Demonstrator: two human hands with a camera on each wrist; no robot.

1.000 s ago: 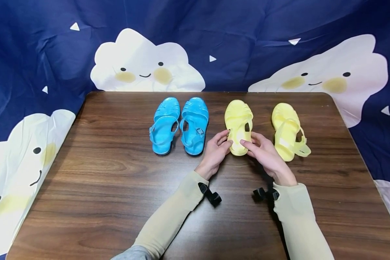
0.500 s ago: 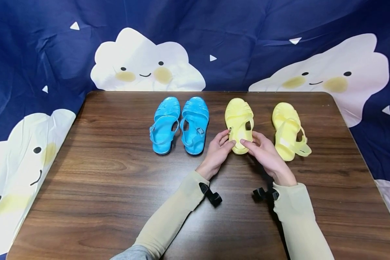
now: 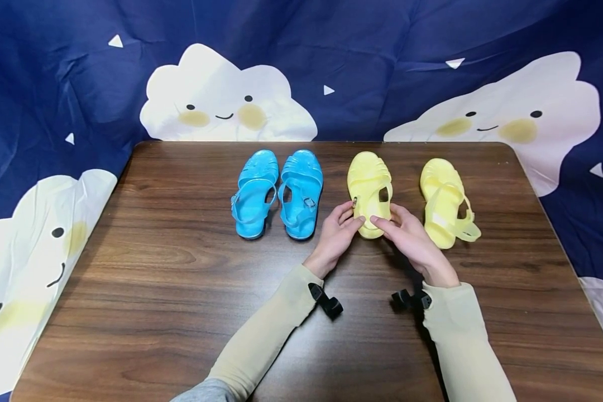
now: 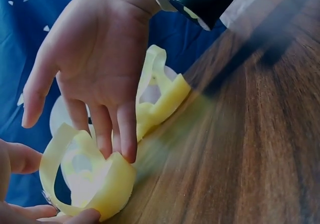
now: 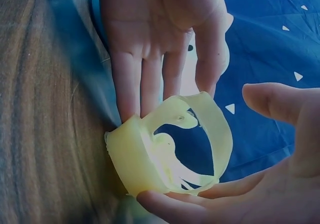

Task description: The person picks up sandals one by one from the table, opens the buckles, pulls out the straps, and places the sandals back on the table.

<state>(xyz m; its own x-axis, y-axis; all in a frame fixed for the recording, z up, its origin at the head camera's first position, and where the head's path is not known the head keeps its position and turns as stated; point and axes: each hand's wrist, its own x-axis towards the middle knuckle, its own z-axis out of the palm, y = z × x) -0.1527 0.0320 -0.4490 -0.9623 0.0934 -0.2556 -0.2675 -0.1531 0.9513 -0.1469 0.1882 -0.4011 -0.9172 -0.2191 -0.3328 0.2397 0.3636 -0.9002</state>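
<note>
Between my two hands a yellow jelly sandal point(image 3: 368, 167) lies on the table, toe pointing away from me. The fingers of my left hand point(image 3: 334, 237) touch its left side, near the small buckle. My right hand point(image 3: 413, 241) lies along its right side with the fingers straight. In the right wrist view, the sandal's heel point(image 5: 131, 156) sits between both sets of fingers, and the right thumb stands off it. The left thumb is close to the raised heel strap point(image 4: 49, 166) in the left wrist view.
To the right is a second yellow sandal point(image 3: 439, 176), its strap point(image 3: 468, 231) sticking out sideways. Two blue sandals point(image 3: 259, 167) stand side by side on the left. All rest near the far edge of the brown wooden table point(image 3: 181, 312), with a blue cloud-print cloth point(image 3: 357, 50) behind.
Over the last second the yellow sandal between my hands has shifted slightly away from me, and my left hand has moved slightly right. The other sandals have not moved.
</note>
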